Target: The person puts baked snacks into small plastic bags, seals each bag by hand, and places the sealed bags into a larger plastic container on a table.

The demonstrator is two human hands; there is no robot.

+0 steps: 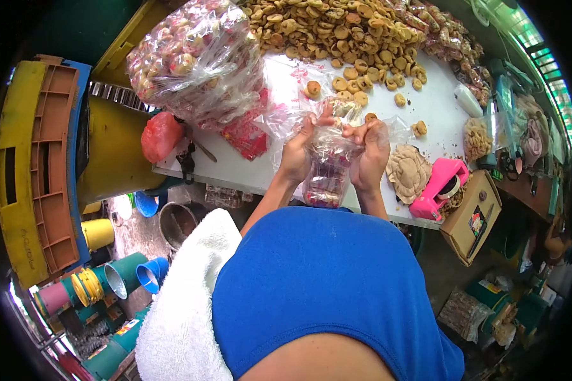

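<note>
Both my hands grip the gathered upper part of a clear plastic bag (328, 178) that stands at the table's near edge, close to my body. My left hand (298, 150) holds its left side and my right hand (372, 155) its right side, fingers curled in the film. Packed items show through the bag's lower part. Just beyond the hands lie loose round cookies (352, 85), with a large heap of cookies (333, 28) behind them. Red printed plastic wrappers (249, 138) lie to the left of my left hand.
A large clear bag of wrapped packs (195, 62) stands at the left, near a red plastic bag (161, 133). At the right are a folded beige cloth (408, 172), a pink tape dispenser (438, 188) and a cardboard box (476, 219) with a pen on it.
</note>
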